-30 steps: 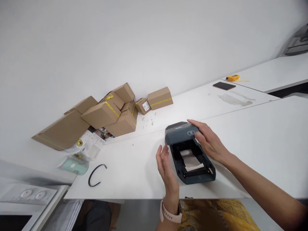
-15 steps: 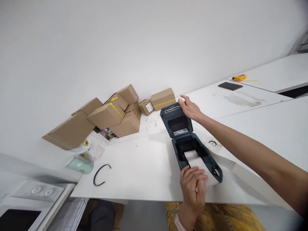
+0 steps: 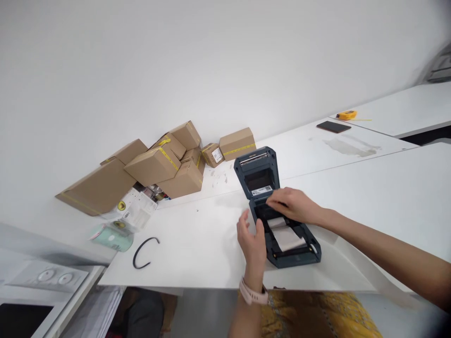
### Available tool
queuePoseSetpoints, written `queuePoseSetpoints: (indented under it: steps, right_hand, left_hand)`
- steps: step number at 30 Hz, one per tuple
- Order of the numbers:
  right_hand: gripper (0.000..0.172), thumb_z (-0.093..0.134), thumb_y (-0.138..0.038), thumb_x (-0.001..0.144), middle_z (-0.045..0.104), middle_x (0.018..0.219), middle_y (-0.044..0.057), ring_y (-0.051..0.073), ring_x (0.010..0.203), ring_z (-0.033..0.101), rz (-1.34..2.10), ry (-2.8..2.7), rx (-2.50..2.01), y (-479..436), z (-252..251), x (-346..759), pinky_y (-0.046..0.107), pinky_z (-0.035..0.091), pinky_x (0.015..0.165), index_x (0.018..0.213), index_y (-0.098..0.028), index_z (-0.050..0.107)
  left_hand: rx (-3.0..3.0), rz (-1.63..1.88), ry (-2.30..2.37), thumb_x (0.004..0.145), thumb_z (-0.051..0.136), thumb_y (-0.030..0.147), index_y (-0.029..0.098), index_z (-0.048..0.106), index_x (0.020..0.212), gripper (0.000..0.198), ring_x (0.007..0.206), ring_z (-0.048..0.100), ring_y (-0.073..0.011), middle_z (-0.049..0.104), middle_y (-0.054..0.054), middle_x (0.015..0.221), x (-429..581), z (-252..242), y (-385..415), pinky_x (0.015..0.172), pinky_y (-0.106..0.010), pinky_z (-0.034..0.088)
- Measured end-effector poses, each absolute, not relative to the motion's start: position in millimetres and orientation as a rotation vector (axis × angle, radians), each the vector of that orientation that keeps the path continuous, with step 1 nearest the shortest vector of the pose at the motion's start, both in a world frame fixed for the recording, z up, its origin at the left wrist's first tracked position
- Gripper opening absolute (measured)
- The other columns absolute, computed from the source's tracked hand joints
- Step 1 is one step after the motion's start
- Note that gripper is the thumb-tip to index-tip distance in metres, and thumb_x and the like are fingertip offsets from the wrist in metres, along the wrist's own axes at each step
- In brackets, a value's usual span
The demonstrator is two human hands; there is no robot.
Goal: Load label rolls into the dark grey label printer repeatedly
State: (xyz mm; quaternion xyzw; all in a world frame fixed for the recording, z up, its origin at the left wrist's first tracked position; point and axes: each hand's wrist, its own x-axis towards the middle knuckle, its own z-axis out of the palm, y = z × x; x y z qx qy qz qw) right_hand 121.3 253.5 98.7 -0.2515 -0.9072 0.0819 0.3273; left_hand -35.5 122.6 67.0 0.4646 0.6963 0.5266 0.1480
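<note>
A dark blue label printer (image 3: 302,249) lies on the white table (image 3: 197,253) with its lid (image 3: 256,171) swung up and back. White label paper (image 3: 287,237) lies in its open bay. My right hand (image 3: 294,205) reaches into the back of the bay, fingers curled over the paper roll area; what they hold, if anything, is hidden. My left hand (image 3: 252,238), with a pink watch on the wrist, rests against the printer's left side with fingers apart.
A heap of brown cardboard boxes (image 3: 155,164) with yellow tape sits at the back left, with label sheets and a mint-green roll (image 3: 112,237) before it. A black curved band (image 3: 143,251) lies near the table's front edge. A phone (image 3: 333,126) and a yellow tape measure (image 3: 346,114) lie far right.
The lid went from half shut to fully up. My right hand left the lid's top and came down into the bay. My left hand moved from the front paper to the printer's left side.
</note>
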Motion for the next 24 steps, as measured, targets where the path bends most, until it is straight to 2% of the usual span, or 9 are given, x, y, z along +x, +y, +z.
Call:
queuePoseSetpoints:
  steps: [3,6,8,11,15,17,20,24]
  right_hand:
    - [0.019,0.061,-0.018,0.088,0.078,0.096,0.012,0.029,0.099,0.070,0.117,-2.890,-0.703,259,74,110,0.043,0.046,0.094,0.098,-0.016,0.077]
    - [0.017,0.070,-0.013,0.075,0.078,0.090,0.018,0.034,0.099,0.070,0.084,-3.012,-0.704,263,63,99,0.050,0.037,0.105,0.090,-0.010,0.078]
    - [0.017,0.069,-0.014,0.075,0.078,0.091,0.019,0.033,0.099,0.070,0.092,-3.054,-0.684,262,63,96,0.052,0.030,0.110,0.088,-0.010,0.078]
    - [0.019,0.066,-0.013,0.075,0.077,0.093,0.019,0.031,0.097,0.071,0.145,-3.089,-0.657,260,63,95,0.051,0.028,0.109,0.090,-0.011,0.078]
    - [0.023,0.064,-0.015,0.077,0.076,0.100,0.019,0.032,0.100,0.069,0.268,-3.081,-0.618,261,66,94,0.049,0.033,0.103,0.096,-0.012,0.076]
    - [0.023,0.063,-0.019,0.080,0.076,0.101,0.016,0.031,0.101,0.068,0.338,-3.080,-0.574,264,74,96,0.046,0.037,0.099,0.099,-0.015,0.076]
    - [0.029,0.063,-0.032,0.086,0.075,0.104,0.010,0.027,0.100,0.067,0.630,-2.995,-0.461,269,100,114,0.038,0.044,0.093,0.109,-0.018,0.073]
    - [0.043,0.064,-0.049,0.090,0.068,0.121,0.010,0.026,0.111,0.062,1.223,-2.534,-0.497,271,129,180,0.035,0.046,0.096,0.121,-0.020,0.063]
  left_hand:
    - [1.351,1.176,2.117,0.089,0.064,0.038,0.016,0.037,0.151,0.071,0.139,0.051,-0.0319,0.050,-0.019,0.154,-40,75,160,0.111,-0.043,0.044]
    - [1.365,0.950,2.167,0.090,0.061,0.035,0.014,0.031,0.154,0.074,0.136,0.055,-0.0343,0.054,-0.021,0.150,-36,73,179,0.111,-0.047,0.043]
    - [1.375,0.924,2.172,0.093,0.057,0.033,0.014,0.029,0.155,0.071,0.134,0.058,-0.0335,0.058,-0.020,0.146,-35,70,181,0.110,-0.047,0.043]
    - [1.410,0.934,2.166,0.096,0.049,0.028,0.015,0.027,0.157,0.066,0.131,0.060,-0.0317,0.060,-0.018,0.145,-37,66,177,0.109,-0.045,0.043]
    - [1.459,0.915,2.158,0.098,0.041,0.023,0.015,0.023,0.159,0.064,0.129,0.061,-0.0316,0.061,-0.017,0.145,-42,64,174,0.107,-0.044,0.044]
    - [1.461,0.915,2.157,0.098,0.040,0.024,0.016,0.022,0.160,0.065,0.128,0.062,-0.0326,0.060,-0.016,0.146,-43,63,174,0.106,-0.045,0.045]
    - [1.464,0.947,2.131,0.099,0.038,0.027,0.017,0.021,0.160,0.064,0.129,0.061,-0.0332,0.056,-0.016,0.150,-44,61,173,0.106,-0.047,0.044]
    - [1.451,1.011,2.079,0.099,0.038,0.029,0.017,0.021,0.160,0.064,0.137,0.055,-0.0328,0.046,-0.017,0.158,-44,60,170,0.110,-0.046,0.041]
